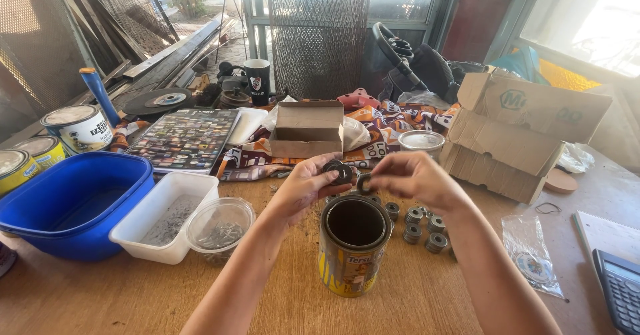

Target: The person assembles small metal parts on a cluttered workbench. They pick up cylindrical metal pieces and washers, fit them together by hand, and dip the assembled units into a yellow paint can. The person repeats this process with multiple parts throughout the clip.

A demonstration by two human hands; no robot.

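Note:
My left hand [303, 187] holds a dark round bearing [341, 172] between thumb and fingers, just above an open yellow tin can [353, 252] that stands on the wooden table. My right hand [417, 178] pinches a second small dark ring-shaped bearing [365, 184] close beside the first one. Both hands meet over the can's mouth. Several more metal bearings [424, 226] lie on the table right of the can, below my right wrist.
A blue basin [80, 202], a white tub [163, 216] and a clear round container [220, 225] with small metal parts sit at left. Paint tins [77, 127] stand far left. Small open cardboard box [308, 130], large carton [513, 135], plastic bag [531, 245], calculator [621, 288].

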